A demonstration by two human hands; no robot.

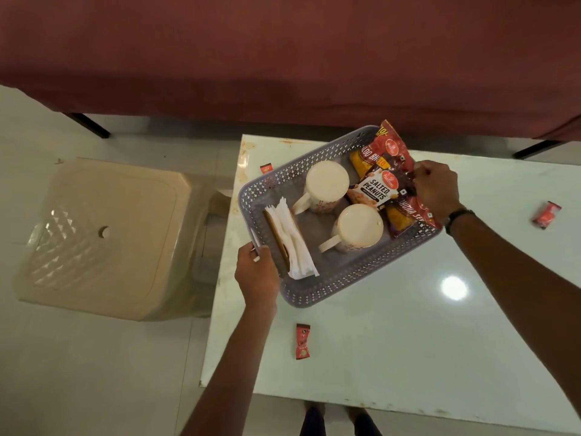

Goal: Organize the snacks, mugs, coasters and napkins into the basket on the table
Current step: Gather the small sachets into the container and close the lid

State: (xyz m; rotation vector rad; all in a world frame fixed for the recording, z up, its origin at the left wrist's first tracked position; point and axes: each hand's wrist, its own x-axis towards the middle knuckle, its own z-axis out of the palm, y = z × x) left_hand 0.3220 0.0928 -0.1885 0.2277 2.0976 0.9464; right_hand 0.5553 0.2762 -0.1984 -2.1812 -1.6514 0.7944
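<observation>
Fingers of the right hand (435, 191) pinched red snack packets (405, 180) inside the grey perforated plastic basket (317, 297); the left hand (256, 273) gripped its near-left rim on the tabletop (408, 325), where tugging might topple the white mugs (327, 187).

"SALTED PEANUTS" reads clear in dark letters on the white panel of the peanut packet (374, 191), with a red brand badge above it, too small to make out. Behind it, the red snack packet (385, 149) shows "ALOO BH", the rest covered, and a yellow "10" at its top corner. Another "10" sits on a small orange tag there. The red packet by the wrist (415, 212) carries partial lettering, ending "SEV". The sachets' print is illegible.
</observation>
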